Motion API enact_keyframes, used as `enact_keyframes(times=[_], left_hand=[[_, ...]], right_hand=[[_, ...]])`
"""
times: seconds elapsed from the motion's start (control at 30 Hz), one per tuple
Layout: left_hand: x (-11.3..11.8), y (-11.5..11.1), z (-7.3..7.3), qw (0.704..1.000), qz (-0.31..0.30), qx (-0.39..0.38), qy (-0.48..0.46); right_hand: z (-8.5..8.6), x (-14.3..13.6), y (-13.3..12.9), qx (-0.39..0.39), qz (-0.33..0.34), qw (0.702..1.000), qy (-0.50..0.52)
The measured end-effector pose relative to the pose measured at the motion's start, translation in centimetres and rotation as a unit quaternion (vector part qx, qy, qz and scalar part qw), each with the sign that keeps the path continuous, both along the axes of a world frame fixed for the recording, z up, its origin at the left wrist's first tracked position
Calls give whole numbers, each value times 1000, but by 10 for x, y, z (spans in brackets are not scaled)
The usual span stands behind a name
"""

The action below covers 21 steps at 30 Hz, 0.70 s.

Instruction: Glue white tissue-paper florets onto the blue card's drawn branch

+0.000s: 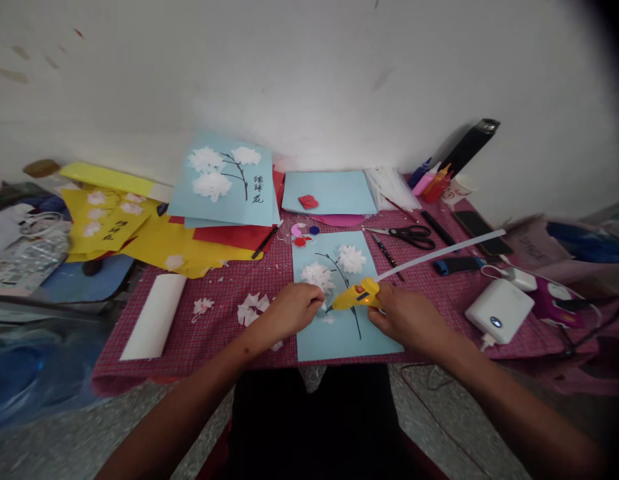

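Observation:
In my right hand is a yellow glue gun, with a long white glue stick jutting from its back. Its nozzle points left, close to the fingertips of my left hand. Those fingers are pinched on a small white paper petal, mostly hidden. Both hands are over a light blue sheet that bears a drawn dark branch and two white paper flowers, one at the upper right and one at the left. Loose white petals lie beside my left forearm.
A finished blue flower picture leans at the back left, near yellow sheets. Black scissors and a marker lie right. A white power bank stands at the right edge, a white paper roll left.

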<state>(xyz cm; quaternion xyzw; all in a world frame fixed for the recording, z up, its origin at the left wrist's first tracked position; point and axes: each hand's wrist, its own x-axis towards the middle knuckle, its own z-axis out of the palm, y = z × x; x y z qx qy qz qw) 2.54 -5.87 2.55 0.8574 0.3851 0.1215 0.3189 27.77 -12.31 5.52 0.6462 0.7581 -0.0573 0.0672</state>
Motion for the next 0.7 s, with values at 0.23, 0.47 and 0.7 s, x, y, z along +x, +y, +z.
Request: enact_keyframes(times=[0.23, 0.47, 0.7], left_hand=[[4, -1, -3, 999, -21, 29, 29], [6, -1, -5, 998, -40, 36, 29], [9, -4, -1, 997, -54, 35, 39]], right_hand=[[-2, 3, -5, 8, -4, 1000, -17], [-2, 4, -9, 24, 6, 1000, -15], [-4, 7, -14, 48, 27, 998, -12]])
